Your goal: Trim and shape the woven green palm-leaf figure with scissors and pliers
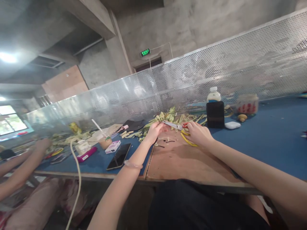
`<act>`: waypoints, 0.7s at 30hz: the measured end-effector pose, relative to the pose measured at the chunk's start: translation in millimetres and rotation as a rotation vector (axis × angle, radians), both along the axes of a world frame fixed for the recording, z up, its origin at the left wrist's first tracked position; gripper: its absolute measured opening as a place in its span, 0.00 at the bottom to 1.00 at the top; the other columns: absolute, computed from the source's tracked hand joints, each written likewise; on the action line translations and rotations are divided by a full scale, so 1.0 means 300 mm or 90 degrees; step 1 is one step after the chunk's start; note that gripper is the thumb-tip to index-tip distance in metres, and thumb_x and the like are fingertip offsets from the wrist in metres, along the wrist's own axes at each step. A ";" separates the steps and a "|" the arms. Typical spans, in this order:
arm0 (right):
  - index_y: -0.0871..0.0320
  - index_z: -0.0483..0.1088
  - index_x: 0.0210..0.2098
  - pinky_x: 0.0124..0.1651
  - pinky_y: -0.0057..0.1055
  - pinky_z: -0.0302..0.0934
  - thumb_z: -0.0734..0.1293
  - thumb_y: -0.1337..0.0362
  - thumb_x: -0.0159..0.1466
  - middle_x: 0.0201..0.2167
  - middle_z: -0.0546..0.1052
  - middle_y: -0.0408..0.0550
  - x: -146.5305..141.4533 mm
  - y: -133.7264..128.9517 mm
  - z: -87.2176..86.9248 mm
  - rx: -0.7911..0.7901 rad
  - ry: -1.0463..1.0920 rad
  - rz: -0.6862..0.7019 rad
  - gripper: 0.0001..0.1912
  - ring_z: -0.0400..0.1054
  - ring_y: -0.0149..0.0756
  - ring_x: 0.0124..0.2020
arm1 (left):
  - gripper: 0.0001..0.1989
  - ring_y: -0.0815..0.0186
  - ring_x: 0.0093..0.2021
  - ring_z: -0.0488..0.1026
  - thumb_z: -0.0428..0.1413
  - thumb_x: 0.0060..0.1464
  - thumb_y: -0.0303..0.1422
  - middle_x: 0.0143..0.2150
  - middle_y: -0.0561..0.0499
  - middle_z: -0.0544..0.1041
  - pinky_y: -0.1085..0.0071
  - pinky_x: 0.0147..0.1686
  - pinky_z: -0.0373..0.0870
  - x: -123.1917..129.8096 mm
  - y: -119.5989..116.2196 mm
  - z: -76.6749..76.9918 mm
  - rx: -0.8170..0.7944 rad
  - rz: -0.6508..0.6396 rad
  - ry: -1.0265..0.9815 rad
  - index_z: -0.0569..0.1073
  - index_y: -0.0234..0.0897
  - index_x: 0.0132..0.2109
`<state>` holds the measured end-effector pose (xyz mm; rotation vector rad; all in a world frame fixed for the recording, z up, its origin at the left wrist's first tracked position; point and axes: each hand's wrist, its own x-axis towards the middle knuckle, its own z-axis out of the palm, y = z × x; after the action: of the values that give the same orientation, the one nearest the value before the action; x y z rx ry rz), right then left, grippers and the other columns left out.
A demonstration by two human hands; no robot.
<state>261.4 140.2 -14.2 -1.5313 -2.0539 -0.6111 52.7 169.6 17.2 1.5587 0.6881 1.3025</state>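
My right hand [198,132] is closed around the red and yellow handles of metal scissors [173,125]. The blades point left and reach the fingertips of my left hand [154,131]. Those fingers are pinched together at the edge of a heap of green leafy plant pieces [170,115]; what they grip is too small to make out. Both hands are over a brown wooden board [184,159], where small dark and pale scraps lie below the blades.
Left of the board lie a black phone [119,156], a small box [113,147] and a cup with a straw [105,142]. A black container [215,114], white case [232,125] and jar [247,104] stand right. Another person's arms [33,156] are at far left.
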 end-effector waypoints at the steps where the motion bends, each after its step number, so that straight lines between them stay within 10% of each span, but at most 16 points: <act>1: 0.59 0.63 0.40 0.28 0.29 0.55 0.55 0.51 0.60 0.40 0.69 0.53 0.000 0.000 0.000 0.003 0.010 -0.001 0.19 0.66 0.41 0.40 | 0.09 0.57 0.41 0.73 0.53 0.50 0.32 0.41 0.42 0.76 0.62 0.39 0.69 -0.001 0.001 0.000 -0.002 0.002 -0.003 0.71 0.32 0.38; 9: 0.58 0.62 0.42 0.29 0.28 0.56 0.57 0.52 0.59 0.43 0.69 0.52 0.031 0.030 -0.003 0.052 0.206 0.021 0.18 0.66 0.40 0.40 | 0.13 0.58 0.42 0.73 0.53 0.50 0.36 0.44 0.41 0.75 0.63 0.39 0.68 0.001 -0.018 0.008 0.017 -0.053 0.030 0.72 0.33 0.40; 21: 0.60 0.66 0.34 0.25 0.25 0.56 0.59 0.59 0.56 0.23 0.69 0.42 -0.051 0.040 -0.043 -0.135 0.498 0.389 0.11 0.61 0.30 0.23 | 0.14 0.68 0.35 0.69 0.55 0.47 0.34 0.38 0.46 0.74 0.68 0.39 0.67 0.032 -0.033 -0.015 -0.003 -0.071 0.156 0.74 0.32 0.41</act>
<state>246.1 152.1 -27.0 -0.9167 -1.8129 0.3959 62.3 159.7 12.6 1.7454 0.7433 1.0383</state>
